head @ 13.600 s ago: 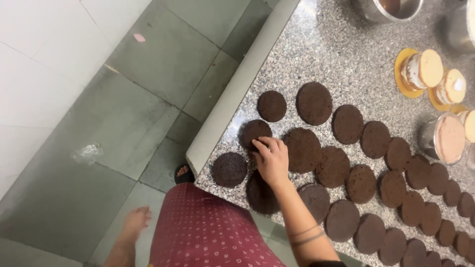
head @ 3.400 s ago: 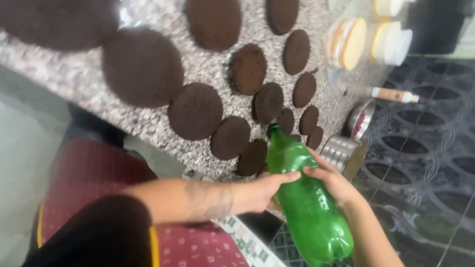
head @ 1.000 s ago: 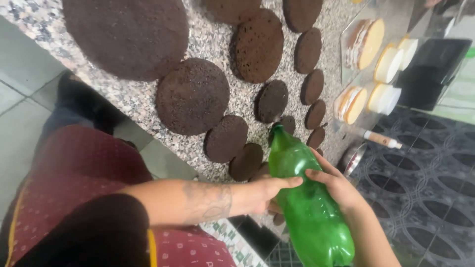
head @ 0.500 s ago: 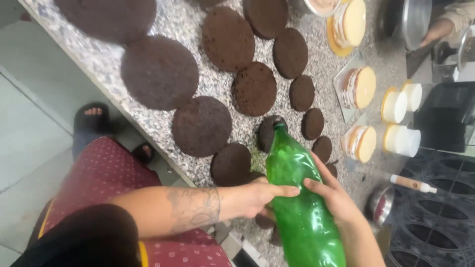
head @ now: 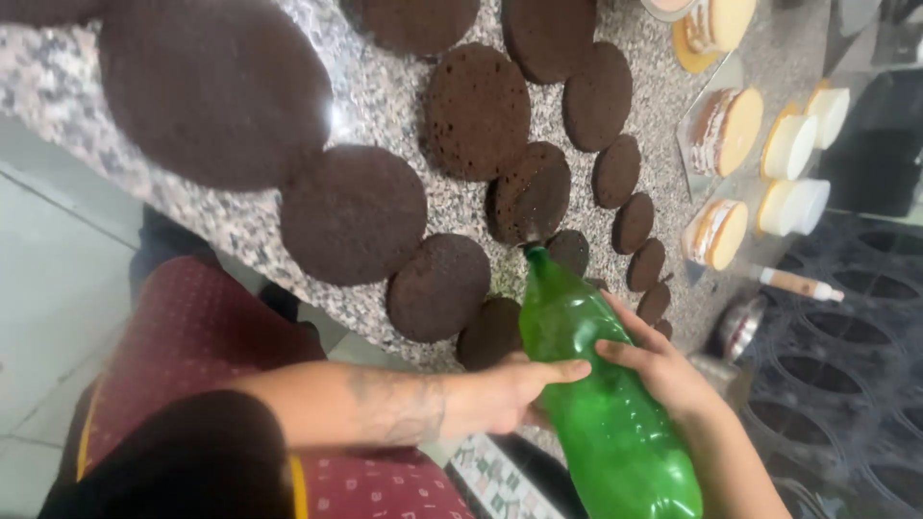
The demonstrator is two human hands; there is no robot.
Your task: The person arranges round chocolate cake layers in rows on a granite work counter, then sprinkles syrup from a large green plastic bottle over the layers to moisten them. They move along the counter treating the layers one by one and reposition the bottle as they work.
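Both hands clasp a green plastic bottle (head: 601, 384): the left hand (head: 514, 392) wraps its near side with the forefinger stretched across the plastic, the right hand (head: 663, 370) cups the far side. The bottle slants neck-first toward the speckled granite counter (head: 385, 202), its mouth just at the edge of a dark round cake layer (head: 529, 192). Half a second ago the mouth sat lower, beside a smaller disc nearer the counter's edge; it has since travelled up the row, so the bottle looks to be working from one layer to the next. More brown discs (head: 354, 213) spread around, with filled layered cakes (head: 726, 130) on boards beyond
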